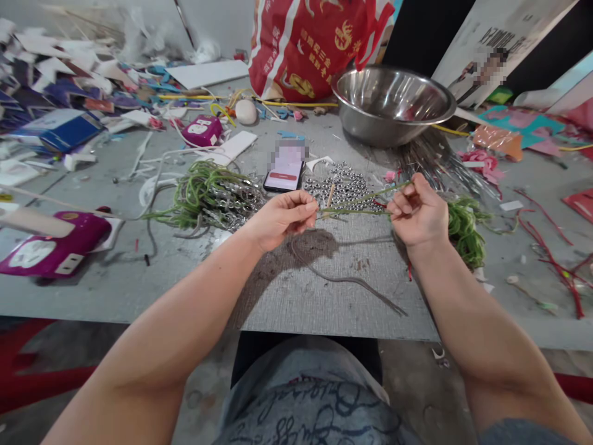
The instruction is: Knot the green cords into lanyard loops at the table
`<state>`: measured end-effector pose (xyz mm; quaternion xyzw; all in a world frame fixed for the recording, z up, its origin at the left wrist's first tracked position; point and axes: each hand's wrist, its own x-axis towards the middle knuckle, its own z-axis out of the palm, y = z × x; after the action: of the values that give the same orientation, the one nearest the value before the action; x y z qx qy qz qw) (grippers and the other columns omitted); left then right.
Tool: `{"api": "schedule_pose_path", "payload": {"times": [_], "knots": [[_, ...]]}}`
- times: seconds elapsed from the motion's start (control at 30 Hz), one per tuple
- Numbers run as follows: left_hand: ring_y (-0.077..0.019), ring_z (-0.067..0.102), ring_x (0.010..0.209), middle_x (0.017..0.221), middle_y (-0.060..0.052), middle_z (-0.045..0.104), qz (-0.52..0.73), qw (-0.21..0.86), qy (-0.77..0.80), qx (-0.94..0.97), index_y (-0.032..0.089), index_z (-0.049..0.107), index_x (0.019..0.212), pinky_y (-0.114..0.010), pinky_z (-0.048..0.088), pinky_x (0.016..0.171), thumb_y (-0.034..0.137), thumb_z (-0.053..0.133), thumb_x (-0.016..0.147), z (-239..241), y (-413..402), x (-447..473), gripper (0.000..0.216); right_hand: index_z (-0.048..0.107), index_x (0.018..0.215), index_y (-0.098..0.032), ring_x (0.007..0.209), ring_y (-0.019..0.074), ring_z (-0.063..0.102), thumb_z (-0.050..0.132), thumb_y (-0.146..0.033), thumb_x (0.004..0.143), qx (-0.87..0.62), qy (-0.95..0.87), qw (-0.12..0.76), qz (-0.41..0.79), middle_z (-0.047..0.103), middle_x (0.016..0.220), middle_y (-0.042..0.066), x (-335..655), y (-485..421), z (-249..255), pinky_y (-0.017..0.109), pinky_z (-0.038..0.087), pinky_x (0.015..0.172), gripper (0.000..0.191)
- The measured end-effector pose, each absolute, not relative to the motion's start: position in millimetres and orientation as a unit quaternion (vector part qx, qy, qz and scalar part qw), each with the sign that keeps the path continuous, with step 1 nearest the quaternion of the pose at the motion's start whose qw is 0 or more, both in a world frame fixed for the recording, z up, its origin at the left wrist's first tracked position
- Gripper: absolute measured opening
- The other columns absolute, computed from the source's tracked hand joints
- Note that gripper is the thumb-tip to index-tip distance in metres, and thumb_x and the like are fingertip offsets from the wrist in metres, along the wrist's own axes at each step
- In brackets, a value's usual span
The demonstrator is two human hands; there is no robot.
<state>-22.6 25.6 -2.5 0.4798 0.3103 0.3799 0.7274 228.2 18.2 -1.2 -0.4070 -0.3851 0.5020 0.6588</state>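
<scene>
My left hand (283, 216) and my right hand (416, 213) are both closed in a pinch above the grey table (296, 290). A thin green cord (354, 207) stretches between them, each hand gripping one end. Just behind the cord lies a heap of small silver beads (345, 182) with a short wooden stick (330, 195) poking out of it. A bundle of green cords with metal pieces (208, 196) rests left of my left hand. More green cord (463, 228) is piled right of my right hand.
A phone (285, 170) lies behind the beads. A steel bowl (393, 102) and a red printed bag (310, 46) stand at the back. Purple tape dispensers (55, 247) sit at left, red cords (556, 266) at right, paper scraps (69, 80) at far left.
</scene>
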Motion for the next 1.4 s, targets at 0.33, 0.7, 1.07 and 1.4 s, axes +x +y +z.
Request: {"api": "schedule_pose_path", "payload": {"times": [0.33,0.7,1.07,1.4], "knots": [[-0.0066,0.052,0.046,0.05,0.004,0.055,0.443,0.73,0.321,0.409,0.016,0.053,0.065,-0.018,0.044,0.049,0.015,0.059,0.078,-1,29,-22,0.014,0.053,0.074,-0.028,0.042,0.007,0.033,0.069,-0.034,0.066,-0.404,-0.392,0.632,0.533,0.04,0.053,-0.009,232,19,1,0.025,0.041,0.048,0.019],[-0.0035,0.037,0.035,0.043,0.007,0.039,0.48,0.739,0.326,0.341,0.017,0.05,0.064,-0.016,0.033,0.039,0.012,0.055,0.081,4,30,-24,0.018,0.055,0.079,-0.023,0.052,0.0088,0.04,0.06,-0.013,0.059,-0.504,-0.544,0.563,0.365,0.045,0.059,-0.007,224,26,-17,0.026,0.036,0.054,0.023],[-0.0036,0.038,0.036,0.042,0.009,0.038,0.525,0.688,0.347,0.361,0.018,0.046,0.065,-0.016,0.033,0.04,0.012,0.051,0.085,4,34,-24,0.021,0.062,0.067,-0.02,0.064,0.0131,0.049,0.069,-0.029,0.065,-0.551,-0.616,0.484,0.287,0.056,0.065,-0.002,229,23,-14,0.031,0.039,0.065,0.011],[-0.004,0.04,0.037,0.041,0.006,0.044,0.504,0.705,0.336,0.37,0.016,0.048,0.064,-0.015,0.034,0.04,0.01,0.048,0.083,-6,28,-15,0.02,0.05,0.062,-0.027,0.104,0.023,0.054,0.047,-0.057,0.08,-0.365,-0.513,0.599,0.495,0.062,0.091,-0.001,219,1,21,0.044,0.046,0.077,0.035]]}}
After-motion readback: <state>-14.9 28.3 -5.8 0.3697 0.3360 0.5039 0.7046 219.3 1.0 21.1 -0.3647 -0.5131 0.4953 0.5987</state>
